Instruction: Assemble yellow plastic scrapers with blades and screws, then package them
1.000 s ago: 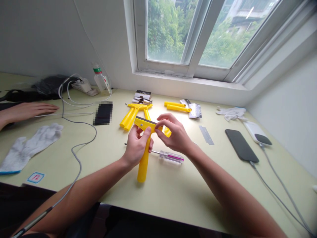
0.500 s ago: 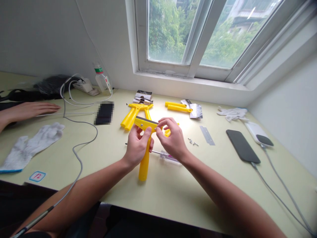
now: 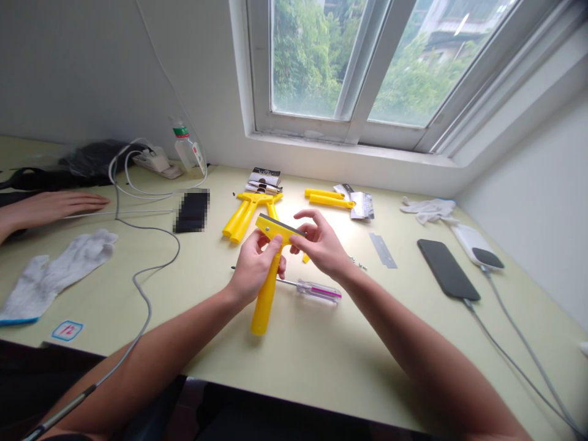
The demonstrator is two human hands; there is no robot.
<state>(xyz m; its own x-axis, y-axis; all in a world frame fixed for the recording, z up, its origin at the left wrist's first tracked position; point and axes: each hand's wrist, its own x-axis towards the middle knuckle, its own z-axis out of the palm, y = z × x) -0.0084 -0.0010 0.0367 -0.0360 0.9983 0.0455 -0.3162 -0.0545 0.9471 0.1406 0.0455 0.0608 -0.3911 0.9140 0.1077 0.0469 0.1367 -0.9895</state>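
Note:
My left hand (image 3: 250,263) is wrapped round the neck of a yellow scraper (image 3: 265,300), its handle tilted down towards me. A dark strip runs along the top of the scraper head, and a screw shows at its left side. My right hand (image 3: 324,244) pinches the right end of the head, thumb in front and some fingers behind, index finger raised. Behind and below the hands lies a screwdriver (image 3: 319,290) with a clear and purple handle. Small screws (image 3: 358,263) are partly hidden by my right wrist. Flat on the table is a grey blade (image 3: 383,251).
Yellow scraper parts (image 3: 243,217) and yellow handles (image 3: 328,199) lie further back. A phone (image 3: 448,269), a power bank (image 3: 478,245) and white gloves (image 3: 59,269) rest at the sides. A cable (image 3: 149,294) crosses my left arm. Another person's hand (image 3: 64,205) is at far left.
The scraper has tilted, its head turning clockwise and its handle end swinging left. My right hand has shifted from fingertips at the screw spot to gripping the head's right end.

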